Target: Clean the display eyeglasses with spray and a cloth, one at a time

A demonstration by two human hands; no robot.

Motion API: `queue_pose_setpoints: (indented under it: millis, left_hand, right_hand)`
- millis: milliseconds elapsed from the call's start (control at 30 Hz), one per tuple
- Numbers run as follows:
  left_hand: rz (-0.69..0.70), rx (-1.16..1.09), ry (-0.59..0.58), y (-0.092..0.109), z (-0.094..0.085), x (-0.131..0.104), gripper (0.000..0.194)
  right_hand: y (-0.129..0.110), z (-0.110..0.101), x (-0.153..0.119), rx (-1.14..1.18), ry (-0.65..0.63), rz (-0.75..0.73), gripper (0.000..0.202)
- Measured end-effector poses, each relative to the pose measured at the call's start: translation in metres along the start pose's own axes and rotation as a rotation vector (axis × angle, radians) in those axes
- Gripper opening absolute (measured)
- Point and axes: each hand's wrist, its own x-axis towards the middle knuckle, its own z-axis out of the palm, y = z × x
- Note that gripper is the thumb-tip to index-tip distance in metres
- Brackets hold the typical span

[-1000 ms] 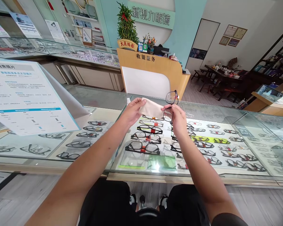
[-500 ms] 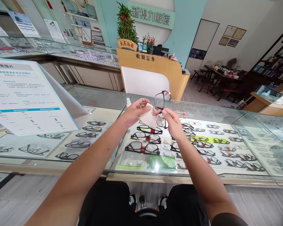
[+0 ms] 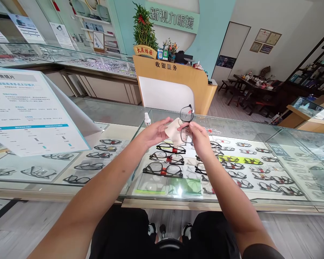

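Observation:
My right hand (image 3: 201, 140) grips a pair of dark-framed eyeglasses (image 3: 187, 113) near the bridge, the frame turned upright with one lens above the other. A pale cream cleaning cloth (image 3: 174, 132) hangs between my hands, against the right fingers and beside the lower lens. My left hand (image 3: 156, 132) is at the cloth's left edge, fingers stretched and apart; whether its fingertips touch the cloth I cannot tell. Just behind the left hand, a small white bottle (image 3: 147, 119) stands on the glass counter (image 3: 135, 169).
Beneath the glass lie several rows of eyeglasses (image 3: 167, 158). A folded information sign (image 3: 35, 111) stands on the counter at left. Beyond are a wooden cashier desk (image 3: 175, 77) with a plant (image 3: 144, 28), more display cases (image 3: 97, 61) and a dark table (image 3: 255, 82).
My left hand's fingers have loosened and spread. The cloth has shifted right toward the right hand, and the eyeglasses have turned slightly and moved a little right.

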Motion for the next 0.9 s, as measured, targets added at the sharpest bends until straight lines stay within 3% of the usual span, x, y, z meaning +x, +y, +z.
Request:
queue_pose_setpoints:
  millis: [133,333,467,600,700,800,900]
  left_hand:
    - [-0.214,-0.077,-0.112,-0.003,0.002,-0.003,0.042]
    - [-0.270,-0.084,-0.169,-0.007,0.002,-0.006,0.042]
    - [-0.180,-0.030,-0.121,-0.008,0.008,-0.007,0.035]
    - [-0.011,0.004,0.084,-0.005,0.017,-0.006,0.016]
    - [0.093,0.000,0.186,0.000,0.017,-0.004,0.003]
    - [0.118,0.027,0.194,0.006,0.013,-0.004,0.004]
    - [0.078,0.029,0.126,0.013,0.009,-0.006,0.011]
  right_hand:
    - [-0.001,-0.002,0.001,-0.003,0.086,-0.066,0.038]
    - [0.003,-0.002,0.001,0.011,0.111,-0.104,0.036]
    - [0.004,-0.001,0.001,0.011,0.104,-0.104,0.033]
    - [0.000,-0.001,0.001,0.005,0.094,-0.057,0.033]
    - [-0.006,-0.002,0.000,-0.162,0.049,-0.030,0.040]
    - [-0.010,-0.002,-0.002,-0.349,-0.052,-0.046,0.048]
    - [-0.011,-0.001,-0.004,-0.402,-0.104,-0.038,0.053]
